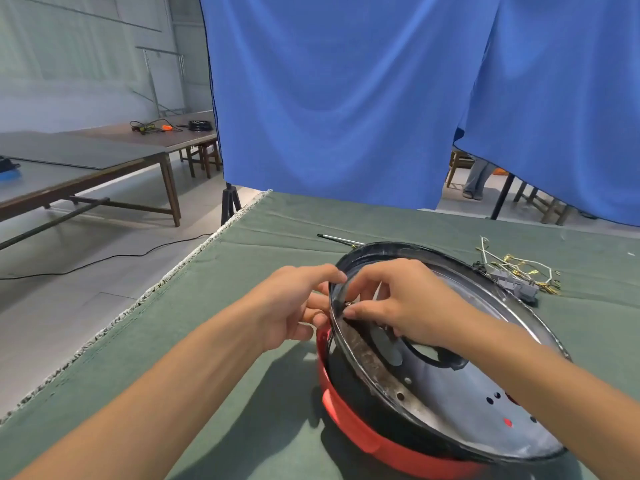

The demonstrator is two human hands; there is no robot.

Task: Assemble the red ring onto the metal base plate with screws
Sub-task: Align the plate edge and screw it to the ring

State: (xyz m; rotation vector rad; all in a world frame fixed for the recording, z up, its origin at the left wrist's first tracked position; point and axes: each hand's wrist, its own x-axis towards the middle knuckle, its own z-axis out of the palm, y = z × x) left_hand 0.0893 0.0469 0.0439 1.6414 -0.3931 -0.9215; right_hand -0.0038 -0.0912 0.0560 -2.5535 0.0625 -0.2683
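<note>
A round metal base plate point(460, 403) with several holes sits tilted inside a red ring point(349, 424) on the green cloth. My left hand point(294, 306) grips the plate's dark rim at its left edge, fingers curled over it. My right hand point(398, 299) reaches inside the plate and pinches a small screw point(348, 303) against the inner rim, close to the left fingers. The screw is mostly hidden by my fingertips.
A screwdriver point(341, 240) lies on the green table cover point(214, 341) behind the plate. A bundle of wires with connectors point(512, 275) lies at the right. A blue curtain point(346, 98) hangs behind; the table's left edge runs diagonally.
</note>
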